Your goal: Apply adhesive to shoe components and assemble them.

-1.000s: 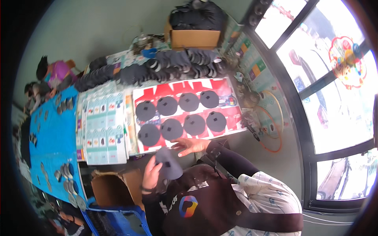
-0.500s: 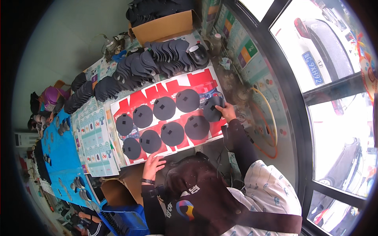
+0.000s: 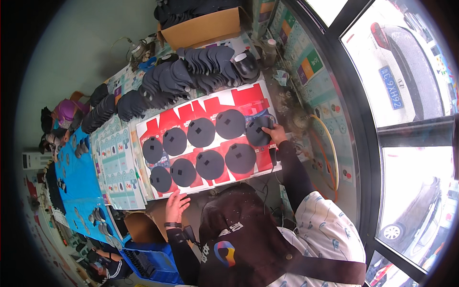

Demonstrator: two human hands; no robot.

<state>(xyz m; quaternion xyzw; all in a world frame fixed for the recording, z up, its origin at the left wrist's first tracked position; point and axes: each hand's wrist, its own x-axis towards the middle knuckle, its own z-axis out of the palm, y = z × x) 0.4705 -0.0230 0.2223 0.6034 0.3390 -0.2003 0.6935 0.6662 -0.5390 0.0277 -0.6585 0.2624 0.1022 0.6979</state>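
Observation:
My right hand (image 3: 276,134) grips the right edge of a black disc (image 3: 258,132) at the right end of a red and white printed board. The disc bears a small dark square. Two rows of similar black discs lie on the board (image 3: 224,180), among them one in the near row (image 3: 240,159) and one in the far row (image 3: 230,124); each carries a small dark square. Off the board's near edge, my left hand (image 3: 177,206) hangs open with fingers apart, holding nothing.
Behind the board stand long rows of stacked dark curved pieces (image 3: 173,76) and a cardboard box (image 3: 201,29). To the left are printed sheets (image 3: 114,165) and a blue-covered table (image 3: 76,172) with people near it. A blue crate (image 3: 165,265) stands low left; hoses (image 3: 334,158) hang at right.
My left hand has drawn slightly left and down, away from the board's edge. My right hand remains at the same disc. The whole view has shifted a little.

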